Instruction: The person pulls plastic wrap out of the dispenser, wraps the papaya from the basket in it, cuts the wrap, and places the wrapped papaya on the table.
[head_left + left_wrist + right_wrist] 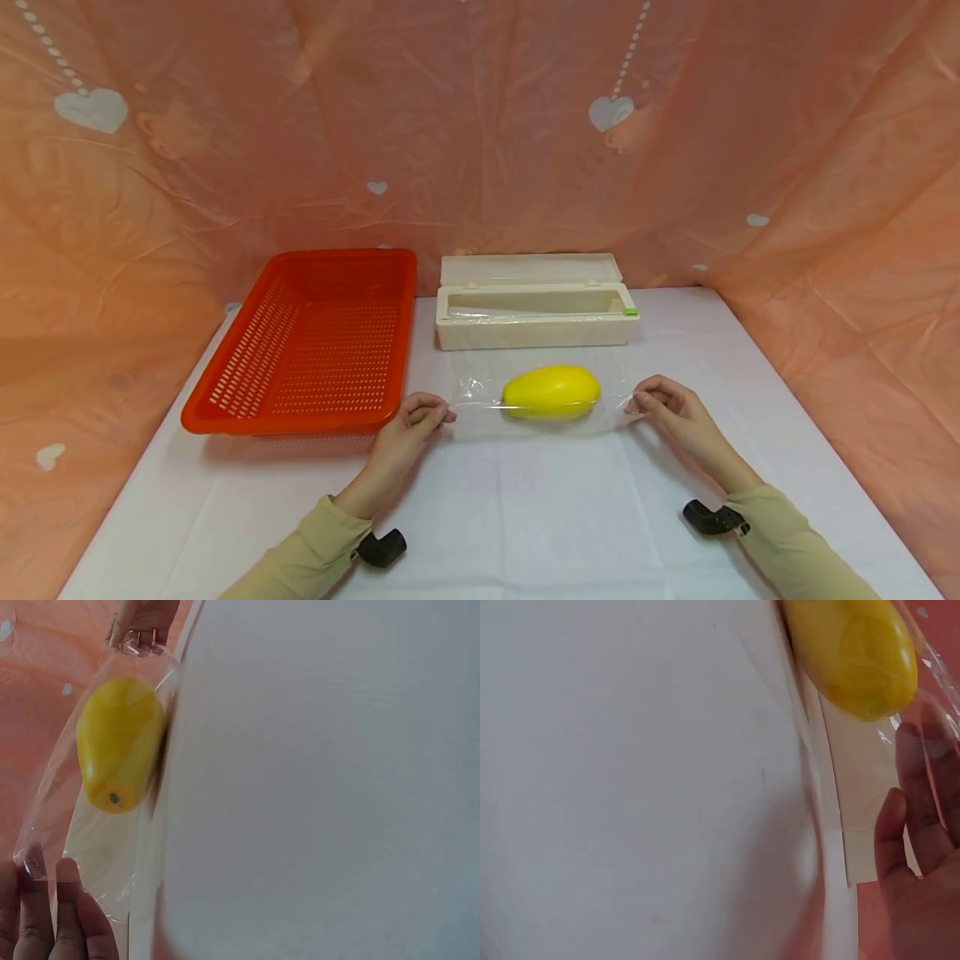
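A clear plastic wrap sheet (474,421) stretches between the two hands in front of the white box. Under it lies a smooth yellow fruit (552,392), shaped like a papaya, on its side on the white table. My left hand (408,429) pinches the wrap's left edge between thumb and fingers, beside the basket's front corner. At the opposite edge, my right hand (678,421) pinches the film too. The left wrist view shows the fruit's dark stem spot (114,799) towards the left hand. Seen from the right wrist, fingers (930,832) lie against the film.
Behind the fruit stands a long white wrap box (536,335), its lid (528,269) raised and a green piece (630,312) at its right front. A red perforated basket (330,367) sits at the left. Pink heart-patterned cloth (480,125) hangs around the table.
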`<action>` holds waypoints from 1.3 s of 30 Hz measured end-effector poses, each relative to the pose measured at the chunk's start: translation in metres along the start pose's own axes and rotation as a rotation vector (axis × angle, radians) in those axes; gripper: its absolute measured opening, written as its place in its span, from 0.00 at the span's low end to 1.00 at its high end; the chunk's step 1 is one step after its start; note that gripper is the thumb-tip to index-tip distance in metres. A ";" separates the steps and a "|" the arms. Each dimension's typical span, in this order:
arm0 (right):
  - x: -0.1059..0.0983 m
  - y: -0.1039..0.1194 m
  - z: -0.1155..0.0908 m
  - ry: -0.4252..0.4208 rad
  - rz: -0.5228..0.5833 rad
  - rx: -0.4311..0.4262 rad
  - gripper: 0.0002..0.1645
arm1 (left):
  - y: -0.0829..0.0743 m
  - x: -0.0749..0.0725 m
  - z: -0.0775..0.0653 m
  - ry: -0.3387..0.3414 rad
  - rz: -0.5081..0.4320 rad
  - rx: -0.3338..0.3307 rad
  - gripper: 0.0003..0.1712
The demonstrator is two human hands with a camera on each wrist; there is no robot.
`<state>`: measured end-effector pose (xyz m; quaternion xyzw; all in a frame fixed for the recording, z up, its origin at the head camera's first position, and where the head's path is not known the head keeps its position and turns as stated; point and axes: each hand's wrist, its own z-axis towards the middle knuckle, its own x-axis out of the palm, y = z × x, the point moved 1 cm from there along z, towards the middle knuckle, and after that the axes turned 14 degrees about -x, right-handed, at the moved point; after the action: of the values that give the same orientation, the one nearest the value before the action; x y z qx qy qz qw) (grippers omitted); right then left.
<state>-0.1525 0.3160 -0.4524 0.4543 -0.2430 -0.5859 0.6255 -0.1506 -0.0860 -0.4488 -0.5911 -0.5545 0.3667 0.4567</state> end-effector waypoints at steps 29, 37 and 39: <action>0.007 0.000 0.026 -0.162 0.001 0.184 0.22 | -0.006 0.015 0.025 -0.013 -0.187 0.068 0.05; 0.009 0.000 0.029 -0.170 0.002 0.394 0.21 | -0.001 0.017 0.032 -0.053 -0.189 -0.050 0.04; 0.009 -0.002 0.029 -0.163 0.004 0.424 0.21 | -0.001 0.017 0.033 -0.051 -0.185 -0.062 0.04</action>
<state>-0.1762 0.2999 -0.4424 0.5263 -0.4115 -0.5550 0.4956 -0.1801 -0.0648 -0.4570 -0.5418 -0.6293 0.3203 0.4559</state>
